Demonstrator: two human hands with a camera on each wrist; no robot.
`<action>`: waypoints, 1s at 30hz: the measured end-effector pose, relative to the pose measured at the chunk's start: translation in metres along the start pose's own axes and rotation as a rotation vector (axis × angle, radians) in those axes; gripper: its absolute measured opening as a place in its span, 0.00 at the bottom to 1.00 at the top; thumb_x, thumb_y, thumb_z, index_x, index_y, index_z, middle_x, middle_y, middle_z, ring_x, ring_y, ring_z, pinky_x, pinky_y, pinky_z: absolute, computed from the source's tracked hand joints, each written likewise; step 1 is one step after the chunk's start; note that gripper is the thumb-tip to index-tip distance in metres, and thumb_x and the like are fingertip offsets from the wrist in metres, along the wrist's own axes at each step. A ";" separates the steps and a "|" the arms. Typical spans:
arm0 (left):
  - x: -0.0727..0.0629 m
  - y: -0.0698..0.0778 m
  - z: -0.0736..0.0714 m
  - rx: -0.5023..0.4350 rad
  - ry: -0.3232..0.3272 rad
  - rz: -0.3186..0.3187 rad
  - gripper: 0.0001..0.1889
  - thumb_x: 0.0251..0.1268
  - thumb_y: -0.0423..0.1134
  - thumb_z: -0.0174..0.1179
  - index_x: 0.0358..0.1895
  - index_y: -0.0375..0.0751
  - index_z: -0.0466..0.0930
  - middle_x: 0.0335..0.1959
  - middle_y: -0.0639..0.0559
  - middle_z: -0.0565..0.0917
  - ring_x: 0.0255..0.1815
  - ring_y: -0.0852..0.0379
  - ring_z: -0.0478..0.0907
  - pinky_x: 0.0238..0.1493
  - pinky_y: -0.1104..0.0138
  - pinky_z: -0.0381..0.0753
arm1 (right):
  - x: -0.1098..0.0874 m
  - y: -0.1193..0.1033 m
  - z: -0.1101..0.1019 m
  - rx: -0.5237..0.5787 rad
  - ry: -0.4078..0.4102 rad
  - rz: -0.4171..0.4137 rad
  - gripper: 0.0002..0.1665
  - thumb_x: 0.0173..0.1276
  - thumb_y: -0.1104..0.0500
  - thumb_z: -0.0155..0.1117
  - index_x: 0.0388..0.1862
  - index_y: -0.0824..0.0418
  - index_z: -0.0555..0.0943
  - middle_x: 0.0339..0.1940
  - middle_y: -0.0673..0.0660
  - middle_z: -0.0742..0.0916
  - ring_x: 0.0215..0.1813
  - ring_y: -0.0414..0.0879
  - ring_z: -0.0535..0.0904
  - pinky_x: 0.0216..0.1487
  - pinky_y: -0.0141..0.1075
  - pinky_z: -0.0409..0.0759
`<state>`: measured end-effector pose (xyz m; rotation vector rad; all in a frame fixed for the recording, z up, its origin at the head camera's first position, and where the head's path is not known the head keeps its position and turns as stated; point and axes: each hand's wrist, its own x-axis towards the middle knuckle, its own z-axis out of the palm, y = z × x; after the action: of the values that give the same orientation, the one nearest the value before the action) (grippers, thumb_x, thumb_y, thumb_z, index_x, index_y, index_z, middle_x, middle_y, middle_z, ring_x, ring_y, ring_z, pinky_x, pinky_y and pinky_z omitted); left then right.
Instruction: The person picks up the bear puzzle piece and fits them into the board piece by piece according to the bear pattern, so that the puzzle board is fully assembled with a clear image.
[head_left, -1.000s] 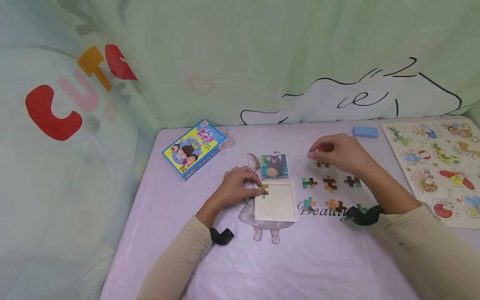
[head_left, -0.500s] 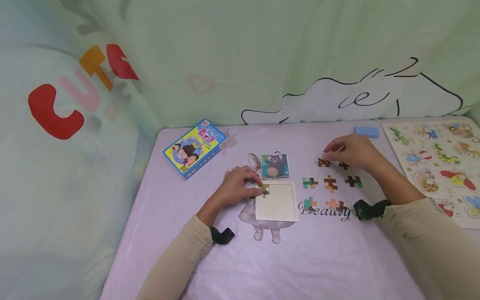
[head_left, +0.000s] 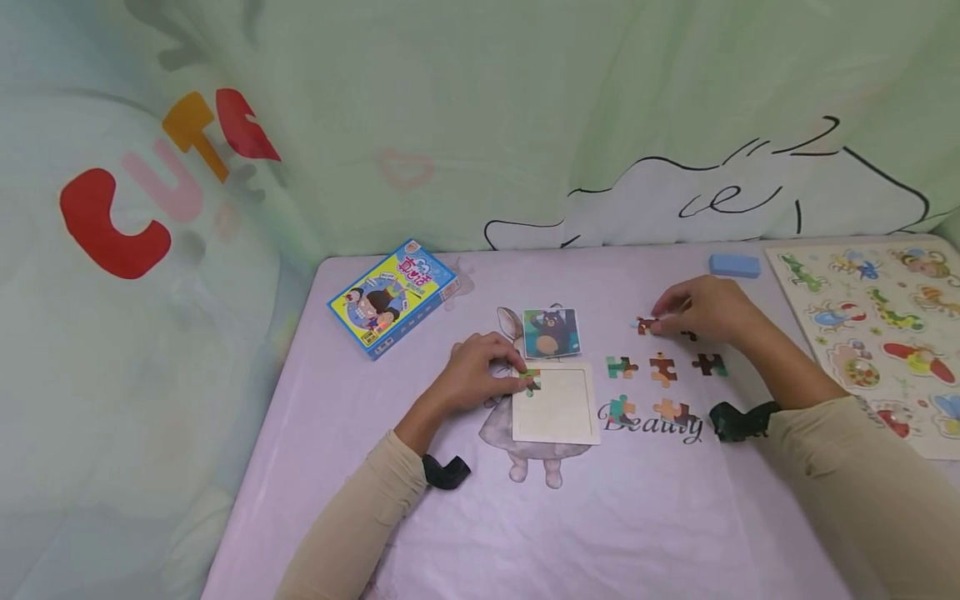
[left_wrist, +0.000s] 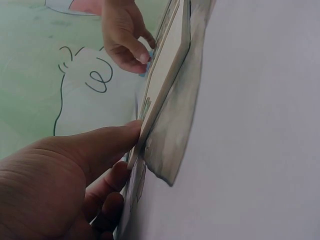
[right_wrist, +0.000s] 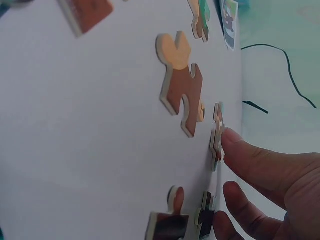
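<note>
My left hand point(head_left: 480, 371) grips the upper left corner of a cream puzzle board point(head_left: 555, 417), thumb and fingertips at its edge. One green-and-brown puzzle piece point(head_left: 532, 383) sits in that corner. Over on the right, my right hand point(head_left: 705, 308) pinches a brown puzzle piece point(head_left: 646, 325) at the table surface. In the right wrist view, the thumb touches this piece point(right_wrist: 217, 137), while the index finger is largely hidden. Another dark piece point(right_wrist: 205, 216) lies by the other fingers. Above the board is a bear picture card point(head_left: 551, 333).
Several loose pieces, including an orange-and-brown one point(head_left: 663, 368) and a green one point(head_left: 621, 409), lie right of the board. A yellow-and-blue box point(head_left: 393, 298) stands back left. A blue block point(head_left: 734, 266) and a board of insect pictures point(head_left: 870, 333) are at the right.
My right hand has moved slightly right and down onto the brown puzzle piece, which has shifted a little left. The left hand has stayed at the board's corner.
</note>
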<state>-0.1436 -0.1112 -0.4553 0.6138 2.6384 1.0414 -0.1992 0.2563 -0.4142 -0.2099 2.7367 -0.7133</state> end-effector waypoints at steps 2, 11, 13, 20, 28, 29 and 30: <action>0.000 0.000 0.000 0.000 -0.001 -0.004 0.08 0.60 0.51 0.73 0.39 0.56 0.88 0.49 0.59 0.83 0.52 0.56 0.73 0.55 0.56 0.61 | -0.001 0.000 0.000 0.003 -0.004 0.005 0.21 0.62 0.48 0.77 0.47 0.60 0.87 0.47 0.65 0.87 0.47 0.58 0.76 0.39 0.41 0.73; 0.000 0.000 0.000 -0.006 0.000 0.009 0.08 0.60 0.50 0.74 0.39 0.55 0.89 0.49 0.59 0.83 0.53 0.55 0.73 0.55 0.55 0.60 | -0.001 -0.003 0.000 0.009 -0.018 0.026 0.21 0.61 0.49 0.78 0.46 0.61 0.87 0.45 0.65 0.85 0.47 0.58 0.75 0.39 0.41 0.73; 0.000 0.000 0.000 -0.007 0.001 0.010 0.08 0.60 0.50 0.74 0.39 0.55 0.89 0.49 0.59 0.83 0.54 0.55 0.73 0.56 0.55 0.60 | -0.001 -0.003 0.000 0.009 -0.015 0.030 0.20 0.61 0.49 0.78 0.45 0.61 0.87 0.45 0.64 0.85 0.47 0.58 0.75 0.39 0.40 0.73; 0.000 -0.001 0.001 -0.016 -0.001 0.001 0.08 0.60 0.50 0.73 0.39 0.55 0.89 0.49 0.59 0.83 0.55 0.55 0.73 0.57 0.54 0.60 | -0.001 -0.003 0.001 0.005 -0.015 0.025 0.19 0.61 0.51 0.78 0.45 0.61 0.86 0.43 0.64 0.85 0.45 0.58 0.75 0.37 0.40 0.72; 0.000 -0.002 0.002 -0.005 0.003 0.009 0.08 0.61 0.50 0.73 0.40 0.56 0.88 0.50 0.59 0.83 0.52 0.56 0.72 0.55 0.55 0.60 | -0.002 -0.003 0.001 0.024 -0.012 0.027 0.20 0.61 0.52 0.78 0.44 0.64 0.85 0.40 0.64 0.85 0.43 0.57 0.75 0.35 0.39 0.72; 0.000 -0.002 0.002 -0.004 0.003 0.009 0.08 0.61 0.49 0.73 0.40 0.56 0.88 0.50 0.59 0.83 0.52 0.56 0.72 0.55 0.55 0.60 | -0.002 -0.002 0.001 0.025 -0.011 0.027 0.21 0.61 0.52 0.78 0.44 0.64 0.84 0.40 0.64 0.85 0.42 0.57 0.75 0.35 0.39 0.72; 0.000 -0.002 0.002 -0.003 0.003 0.006 0.08 0.61 0.50 0.73 0.40 0.56 0.88 0.50 0.59 0.83 0.52 0.56 0.72 0.55 0.55 0.60 | -0.002 -0.003 0.001 0.026 -0.011 0.026 0.21 0.61 0.51 0.78 0.45 0.64 0.84 0.40 0.64 0.84 0.42 0.57 0.75 0.35 0.39 0.72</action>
<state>-0.1438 -0.1118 -0.4581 0.6203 2.6380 1.0487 -0.1969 0.2541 -0.4134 -0.1711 2.7134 -0.7376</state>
